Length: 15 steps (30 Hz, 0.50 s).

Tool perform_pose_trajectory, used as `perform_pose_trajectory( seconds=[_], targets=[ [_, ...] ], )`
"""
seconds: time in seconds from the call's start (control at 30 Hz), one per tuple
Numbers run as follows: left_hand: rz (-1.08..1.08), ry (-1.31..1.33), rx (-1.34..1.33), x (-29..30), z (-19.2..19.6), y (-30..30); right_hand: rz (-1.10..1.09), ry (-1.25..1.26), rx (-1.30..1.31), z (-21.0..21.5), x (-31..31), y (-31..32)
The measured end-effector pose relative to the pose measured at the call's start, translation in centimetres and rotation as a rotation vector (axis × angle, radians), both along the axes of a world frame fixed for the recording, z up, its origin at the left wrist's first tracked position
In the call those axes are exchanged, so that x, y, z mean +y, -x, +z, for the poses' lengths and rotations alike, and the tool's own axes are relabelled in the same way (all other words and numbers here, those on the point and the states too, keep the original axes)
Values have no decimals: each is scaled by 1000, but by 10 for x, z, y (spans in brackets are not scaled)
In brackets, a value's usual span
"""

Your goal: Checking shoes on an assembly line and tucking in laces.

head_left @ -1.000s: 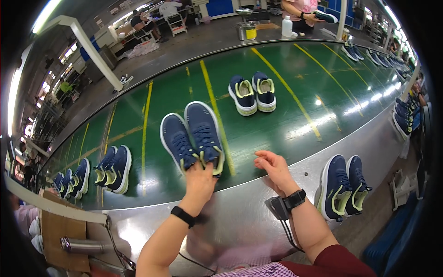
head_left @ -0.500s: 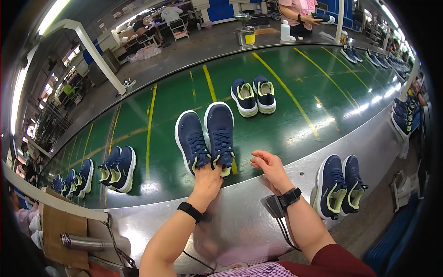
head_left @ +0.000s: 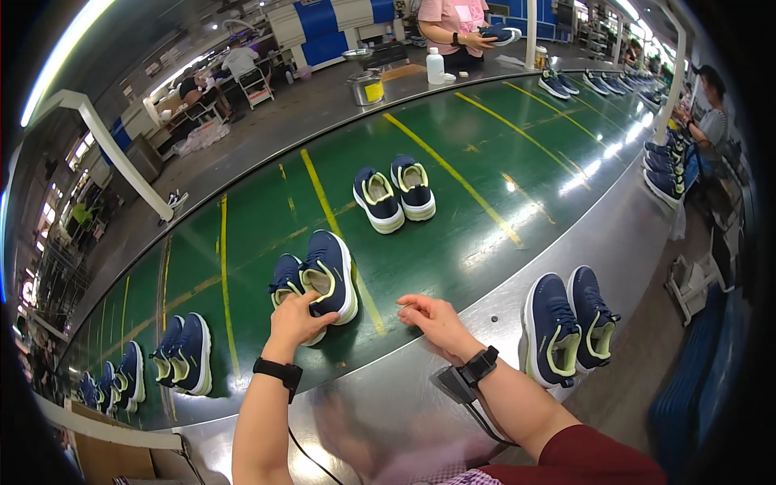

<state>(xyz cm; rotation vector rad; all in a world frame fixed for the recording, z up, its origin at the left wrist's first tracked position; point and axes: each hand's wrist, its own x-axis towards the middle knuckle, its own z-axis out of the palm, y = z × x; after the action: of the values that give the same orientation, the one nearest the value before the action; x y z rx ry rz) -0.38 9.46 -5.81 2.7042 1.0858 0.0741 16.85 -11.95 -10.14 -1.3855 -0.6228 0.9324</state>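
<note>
On the green conveyor belt point(head_left: 267, 339), my left hand point(head_left: 297, 322) grips a pair of navy sneakers by their heels. The right sneaker point(head_left: 331, 271) shows its white sole along the side, toe pointing away. The left sneaker point(head_left: 286, 273) is partly covered by its mate and my fingers. My right hand point(head_left: 436, 323) hovers near the belt's edge, fingers loosely bent and thumb apart, holding nothing. Another pair of navy sneakers point(head_left: 394, 198) with lime lining stands farther up the belt. Right of my right forearm, one more pair point(head_left: 558, 331) rests on the metal ledge.
Several sneaker pairs point(head_left: 184, 353) line the belt at left, and more stand at far right point(head_left: 663, 174). Across the belt are a metal pot point(head_left: 366, 89), a white bottle point(head_left: 435, 66) and a person in pink holding a shoe. The metal ledge point(head_left: 380, 404) runs before me.
The held sneakers have come down onto the belt and turned so their openings and side soles show. The view has swung right, so the surroundings sit farther left.
</note>
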Motion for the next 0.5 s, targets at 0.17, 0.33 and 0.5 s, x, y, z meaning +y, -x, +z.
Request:
perform_pose_trajectory(
  seconds=[0.17,0.33,0.5],
  targets=[
    [-99,-97,-21,-11,0,0,4,5,-43,0,-1,-2],
    [-39,-156,-272,-46,9,25,-32,-6,0,-3,0,-6],
    [-210,-510,-419,-120,21,30,42,-131,34,4,-4,-4]
  ],
)
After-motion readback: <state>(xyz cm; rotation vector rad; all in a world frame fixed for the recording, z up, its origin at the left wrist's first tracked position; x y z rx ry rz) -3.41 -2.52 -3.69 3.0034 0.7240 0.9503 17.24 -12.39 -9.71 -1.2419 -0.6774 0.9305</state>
